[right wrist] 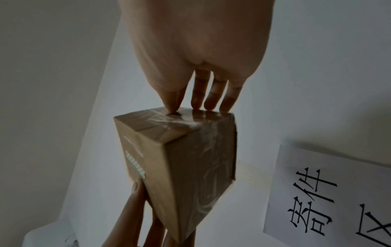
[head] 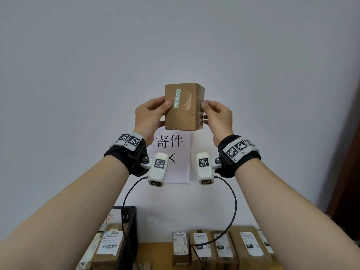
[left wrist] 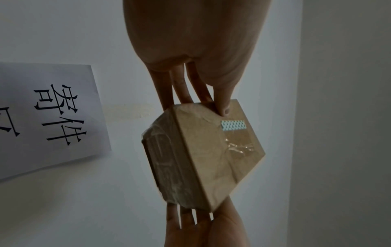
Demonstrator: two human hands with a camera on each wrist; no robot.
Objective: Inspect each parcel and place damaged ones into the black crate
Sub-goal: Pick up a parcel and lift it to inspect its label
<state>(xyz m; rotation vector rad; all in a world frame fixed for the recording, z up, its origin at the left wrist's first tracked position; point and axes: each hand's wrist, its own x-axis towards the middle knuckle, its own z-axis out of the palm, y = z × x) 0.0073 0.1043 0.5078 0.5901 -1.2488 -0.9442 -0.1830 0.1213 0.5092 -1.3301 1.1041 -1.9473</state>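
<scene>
Cardboard parcel (head: 182, 108) held aloft, left hand (head: 149, 118) and right hand (head: 219, 118) pinching opposite edges, bare wall (head: 175, 39) behind

Head view: looking forward from head height at a pale wall (head: 78, 75), both forearms reaching out, surface (head: 155, 250) low in frame. Left wrist view: looking along the left hand (left wrist: 196, 41), very close. Right wrist view: looking along the right hand (right wrist: 196, 41), equally close. All three sharing the held parcel (head: 182, 108) and the wall sign (head: 171, 152).
</scene>
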